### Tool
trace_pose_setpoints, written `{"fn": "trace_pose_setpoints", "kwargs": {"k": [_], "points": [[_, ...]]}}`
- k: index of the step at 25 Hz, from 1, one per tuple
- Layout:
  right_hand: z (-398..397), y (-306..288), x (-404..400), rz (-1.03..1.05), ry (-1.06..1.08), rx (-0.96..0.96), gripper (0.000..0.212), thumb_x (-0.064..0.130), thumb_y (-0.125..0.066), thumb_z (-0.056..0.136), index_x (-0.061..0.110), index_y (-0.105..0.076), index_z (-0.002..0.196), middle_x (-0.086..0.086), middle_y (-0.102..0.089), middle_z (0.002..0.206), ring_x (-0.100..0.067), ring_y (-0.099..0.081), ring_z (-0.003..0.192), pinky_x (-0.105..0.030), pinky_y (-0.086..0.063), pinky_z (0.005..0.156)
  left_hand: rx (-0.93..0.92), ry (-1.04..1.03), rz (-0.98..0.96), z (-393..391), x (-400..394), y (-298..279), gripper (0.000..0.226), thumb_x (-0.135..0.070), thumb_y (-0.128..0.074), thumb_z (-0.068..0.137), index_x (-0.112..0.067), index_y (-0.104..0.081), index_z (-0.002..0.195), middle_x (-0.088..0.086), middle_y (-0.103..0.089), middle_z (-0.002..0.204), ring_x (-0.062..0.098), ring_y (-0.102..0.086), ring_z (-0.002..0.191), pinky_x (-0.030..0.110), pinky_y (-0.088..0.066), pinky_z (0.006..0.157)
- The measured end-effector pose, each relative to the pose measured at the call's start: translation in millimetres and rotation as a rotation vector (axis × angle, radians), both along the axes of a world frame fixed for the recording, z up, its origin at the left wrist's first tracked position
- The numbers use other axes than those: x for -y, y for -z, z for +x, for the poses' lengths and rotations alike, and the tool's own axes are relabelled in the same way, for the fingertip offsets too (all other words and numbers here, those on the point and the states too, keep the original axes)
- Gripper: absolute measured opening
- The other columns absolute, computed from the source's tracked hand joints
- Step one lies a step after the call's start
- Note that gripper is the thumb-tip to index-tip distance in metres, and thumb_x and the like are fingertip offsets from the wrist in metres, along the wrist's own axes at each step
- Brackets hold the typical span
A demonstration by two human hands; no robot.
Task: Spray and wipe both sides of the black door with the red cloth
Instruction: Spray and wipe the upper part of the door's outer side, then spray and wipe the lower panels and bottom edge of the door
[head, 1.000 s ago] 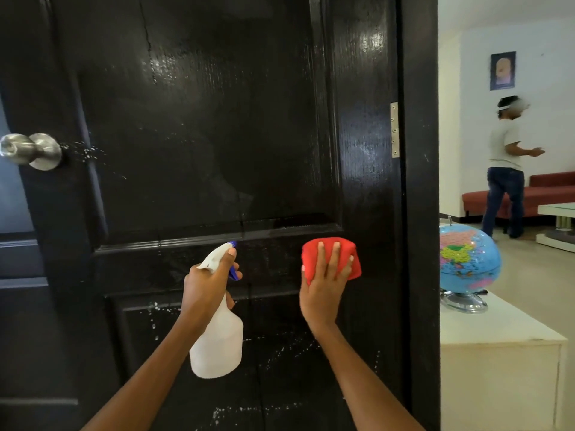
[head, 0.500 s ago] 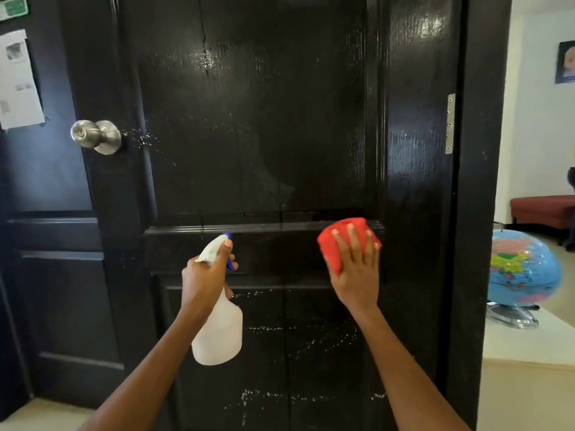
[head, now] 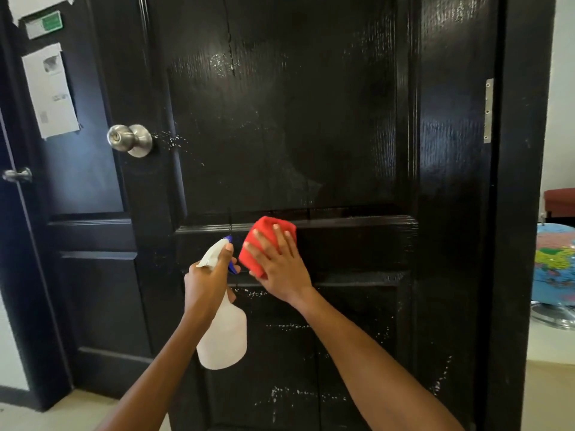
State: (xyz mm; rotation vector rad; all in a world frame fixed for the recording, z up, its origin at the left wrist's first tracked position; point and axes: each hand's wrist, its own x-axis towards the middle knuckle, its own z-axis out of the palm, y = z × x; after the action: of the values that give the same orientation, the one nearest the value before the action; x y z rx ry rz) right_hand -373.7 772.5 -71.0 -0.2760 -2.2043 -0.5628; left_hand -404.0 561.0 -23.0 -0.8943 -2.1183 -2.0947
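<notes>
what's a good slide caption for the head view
Right hand presses the red cloth flat on the black door while the left hand holds the spray bottle.

A home interior, by the look of it: a glossy black panelled door [head: 311,119] with a round metal knob [head: 130,140], a globe [head: 555,269] on a white surface and a red sofa [head: 559,202] far right of the fingers, papers [head: 49,91] up left.

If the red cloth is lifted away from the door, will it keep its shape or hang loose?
Probably loose: the red cloth lies bunched and folded under the right hand, so it looks soft. It likely weighs little. Pressed on the wet black door, it may be damp.
</notes>
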Motion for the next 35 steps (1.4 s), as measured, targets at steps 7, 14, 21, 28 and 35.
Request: {"fn": "trace_pose_setpoints", "kwargs": {"k": [7,14,21,28,35], "points": [[49,2,-36,0.120,0.015,0.089,0.076,0.058,-0.054,0.097,0.035,-0.022,0.162,0.000,-0.009,0.172,-0.036,0.001,0.158,-0.058,-0.010,0.127,0.022,0.012,0.025,-5,4,2,0.046,-0.057,-0.058,0.095,-0.014,-0.072,0.086,0.004,-0.076,0.085,0.028,-0.065,0.054,0.042,-0.060,0.063],[98,45,-37,-0.257,0.211,-0.206,0.095,0.085,-0.031,0.091,0.027,-0.011,0.165,-0.007,0.003,0.173,-0.043,0.011,0.156,-0.059,0.009,0.124,0.048,0.031,-0.024,-13,3,17,0.049,-0.059,-0.056,0.093,-0.012,-0.069,0.100,0.005,-0.075,0.090,0.027,-0.065,0.056,0.040,-0.061,0.065],[6,15,2,-0.063,0.046,0.033,0.086,0.080,-0.033,0.096,0.035,-0.005,0.164,-0.002,0.007,0.173,-0.040,0.017,0.155,-0.065,0.001,0.123,0.046,-0.038,-0.010,-44,24,21,0.065,-0.069,-0.054,0.087,-0.009,-0.068,0.108,0.010,-0.073,0.086,0.023,-0.070,0.067,0.037,-0.061,0.071],[-80,-22,35,0.231,-0.010,0.249,0.073,0.059,-0.049,0.100,0.034,-0.019,0.161,-0.006,-0.003,0.172,-0.039,0.011,0.156,-0.061,0.002,0.125,0.037,-0.082,0.045,-71,60,7,0.051,-0.061,-0.055,0.093,-0.012,-0.071,0.093,0.006,-0.075,0.083,0.024,-0.067,0.061,0.041,-0.060,0.070],[23,-16,-29,0.207,0.007,-0.100,0.061,0.044,-0.065,0.095,0.031,-0.048,0.152,-0.006,-0.033,0.165,-0.045,-0.021,0.153,-0.065,-0.019,0.122,0.043,0.008,0.052,-62,50,-3,0.049,-0.053,-0.058,0.095,-0.007,-0.067,0.107,0.007,-0.074,0.091,0.021,-0.062,0.052,0.027,-0.055,0.050]]}}
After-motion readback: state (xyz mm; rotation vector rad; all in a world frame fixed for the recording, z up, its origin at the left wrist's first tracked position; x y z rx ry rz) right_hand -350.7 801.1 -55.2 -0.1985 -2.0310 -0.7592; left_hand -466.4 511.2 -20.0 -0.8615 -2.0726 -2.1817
